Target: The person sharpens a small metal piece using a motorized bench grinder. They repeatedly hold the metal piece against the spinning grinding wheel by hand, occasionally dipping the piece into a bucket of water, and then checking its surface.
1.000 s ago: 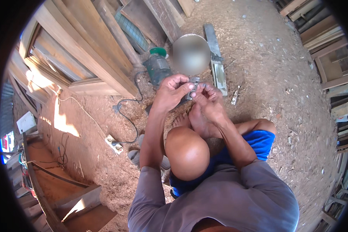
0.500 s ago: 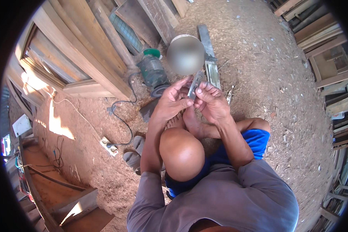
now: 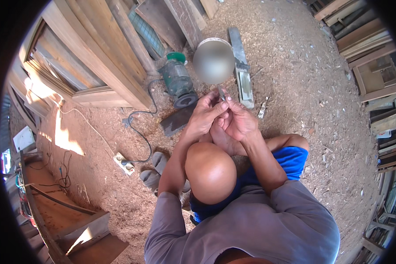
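A small flat metal piece (image 3: 222,94), possibly a blade, is pinched between both my hands above my crossed feet. Only its narrow end shows; fingers cover the rest. My left hand (image 3: 208,113) grips it from the left, thumb pressed along it. From the other side, my right hand (image 3: 242,119) closes on it with thumb and fingertips, and the two hands touch. Just beyond them lies a long narrow board bearing a pale sharpening stone (image 3: 245,86). A round bucket (image 3: 214,59), blurred on top, stands straight ahead of my hands.
A green grinder-like machine (image 3: 178,80) with a dark disc stands ahead-left, its black cord running to a white socket strip (image 3: 123,164). Grey sandals (image 3: 154,173) lie left of my knee. Timber and frames (image 3: 92,53) lean at left; stacked wood (image 3: 380,75) lines the right.
The metal piece has turned and sunk into my fingers, so its broad face no longer shows. My hands have drawn closer together around it, with the left moving slightly right.
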Demonstrator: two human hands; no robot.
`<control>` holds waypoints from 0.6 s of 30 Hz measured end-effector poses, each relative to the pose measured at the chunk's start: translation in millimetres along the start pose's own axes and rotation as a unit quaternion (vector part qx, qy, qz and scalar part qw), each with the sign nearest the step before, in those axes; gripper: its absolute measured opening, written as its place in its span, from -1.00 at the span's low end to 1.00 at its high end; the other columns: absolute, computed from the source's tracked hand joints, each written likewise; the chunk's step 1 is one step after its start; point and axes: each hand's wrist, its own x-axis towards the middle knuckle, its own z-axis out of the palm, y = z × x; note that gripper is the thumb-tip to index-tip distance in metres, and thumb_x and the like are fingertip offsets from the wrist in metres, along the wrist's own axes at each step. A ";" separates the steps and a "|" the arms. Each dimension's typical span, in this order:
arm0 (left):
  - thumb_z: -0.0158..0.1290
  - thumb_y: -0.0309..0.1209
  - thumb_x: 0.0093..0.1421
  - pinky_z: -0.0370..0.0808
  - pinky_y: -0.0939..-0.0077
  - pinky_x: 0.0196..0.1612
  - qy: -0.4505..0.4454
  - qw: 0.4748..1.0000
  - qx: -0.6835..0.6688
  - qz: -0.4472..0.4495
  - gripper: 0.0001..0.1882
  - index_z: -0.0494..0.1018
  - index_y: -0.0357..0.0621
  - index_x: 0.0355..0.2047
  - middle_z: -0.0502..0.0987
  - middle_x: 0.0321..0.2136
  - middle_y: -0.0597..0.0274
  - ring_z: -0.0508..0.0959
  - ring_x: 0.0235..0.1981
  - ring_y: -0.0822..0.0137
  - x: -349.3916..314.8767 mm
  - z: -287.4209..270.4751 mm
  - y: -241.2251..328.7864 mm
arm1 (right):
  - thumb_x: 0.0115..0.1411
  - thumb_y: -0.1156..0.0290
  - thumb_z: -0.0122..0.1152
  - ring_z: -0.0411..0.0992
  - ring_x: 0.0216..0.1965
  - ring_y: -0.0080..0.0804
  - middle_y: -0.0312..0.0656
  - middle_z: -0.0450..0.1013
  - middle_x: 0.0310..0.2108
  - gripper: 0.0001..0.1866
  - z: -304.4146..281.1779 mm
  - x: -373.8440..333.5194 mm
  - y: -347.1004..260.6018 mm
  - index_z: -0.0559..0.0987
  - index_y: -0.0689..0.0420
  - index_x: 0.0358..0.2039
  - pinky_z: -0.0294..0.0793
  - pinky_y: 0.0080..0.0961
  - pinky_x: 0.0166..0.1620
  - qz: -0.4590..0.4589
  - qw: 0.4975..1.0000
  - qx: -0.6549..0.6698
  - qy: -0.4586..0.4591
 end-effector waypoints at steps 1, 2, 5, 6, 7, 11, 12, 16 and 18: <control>0.19 -0.35 0.16 0.40 0.79 -0.46 0.008 1.000 -0.005 0.000 -0.55 0.33 -0.24 0.00 0.43 -0.34 0.35 0.40 -0.49 0.67 0.8 2.0 0.6 | 0.28 0.31 0.10 0.34 -0.53 -0.67 -0.46 0.43 -0.45 -0.83 -1.6 1.2 0.3 0.52 -0.08 -0.13 0.40 -0.65 -0.48 0.002 1.000 0.003 0.003; 0.19 -0.36 0.16 0.40 0.79 -0.46 0.006 1.000 -0.007 -0.007 -0.57 0.34 -0.24 -0.02 0.43 -0.34 0.35 0.41 -0.49 0.66 0.5 1.0 0.7 | 0.27 0.30 0.11 0.33 -0.54 -0.67 -0.46 0.43 -0.45 -0.83 -3.8 2.4 1.2 0.52 -0.08 -0.12 0.40 -0.64 -0.48 0.004 1.000 0.005 0.006; 0.18 -0.36 0.17 0.40 0.79 -0.47 0.007 1.000 -0.004 -0.021 -0.63 0.36 -0.24 -0.08 0.44 -0.37 0.36 0.41 -0.50 0.67 0.8 -1.9 -0.2 | 0.26 0.28 0.13 0.32 -0.56 -0.68 -0.46 0.43 -0.47 -0.81 -9.4 5.9 2.8 0.53 -0.07 -0.12 0.39 -0.64 -0.48 0.007 1.000 0.005 0.011; 0.18 -0.36 0.17 0.40 0.79 -0.47 0.013 1.000 0.004 -0.021 -0.64 0.36 -0.24 -0.09 0.45 -0.38 0.36 0.41 -0.50 0.67 1.9 -1.7 -1.4 | 0.26 0.28 0.13 0.32 -0.56 -0.68 -0.46 0.43 -0.47 -0.81 -10.8 6.5 3.2 0.53 -0.07 -0.12 0.39 -0.64 -0.49 0.008 1.000 0.005 0.012; 0.18 -0.36 0.17 0.40 0.79 -0.47 0.018 1.000 0.012 -0.020 -0.65 0.36 -0.24 -0.10 0.45 -0.38 0.37 0.41 -0.51 0.67 2.4 -1.9 -2.4 | 0.26 0.27 0.14 0.32 -0.56 -0.68 -0.46 0.43 -0.47 -0.81 -11.6 6.7 3.4 0.53 -0.07 -0.12 0.39 -0.64 -0.49 0.009 1.000 0.006 0.012; 0.17 -0.36 0.17 0.40 0.85 -0.51 0.022 0.999 0.022 -0.031 -0.58 0.34 -0.22 -0.01 0.46 -0.34 0.36 0.41 -0.53 0.67 0.4 -5.9 -2.4 | 0.25 0.27 0.15 0.32 -0.56 -0.68 -0.45 0.43 -0.47 -0.80 -11.3 7.4 5.5 0.52 -0.06 -0.12 0.39 -0.65 -0.49 0.011 1.000 0.008 0.017; 0.17 -0.37 0.17 0.39 0.85 -0.51 0.027 0.999 0.030 -0.030 -0.59 0.34 -0.22 -0.01 0.46 -0.34 0.36 0.41 -0.53 0.67 0.2 -5.1 -1.8 | 0.25 0.27 0.15 0.32 -0.56 -0.68 -0.45 0.43 -0.47 -0.80 -11.2 7.1 5.7 0.52 -0.06 -0.11 0.39 -0.65 -0.49 0.011 1.000 0.007 0.020; 0.15 -0.37 0.19 0.38 0.83 -0.54 0.037 0.998 0.039 -0.026 -0.60 0.35 -0.22 -0.01 0.45 -0.37 0.36 0.40 -0.53 0.67 0.4 -1.1 -0.1 | 0.26 0.27 0.13 0.33 -0.56 -0.68 -0.45 0.43 -0.46 -0.79 -12.6 6.9 4.6 0.52 -0.04 -0.11 0.40 -0.64 -0.46 0.015 1.000 0.014 0.021; 0.14 -0.37 0.19 0.37 0.82 -0.55 0.036 0.998 0.031 -0.033 -0.62 0.35 -0.21 -0.01 0.44 -0.39 0.38 0.40 -0.54 0.67 -0.8 -0.6 0.3 | 0.27 0.27 0.12 0.34 -0.56 -0.69 -0.45 0.43 -0.45 -0.80 -12.6 6.8 5.1 0.51 -0.03 -0.11 0.41 -0.64 -0.45 0.019 1.000 0.017 0.014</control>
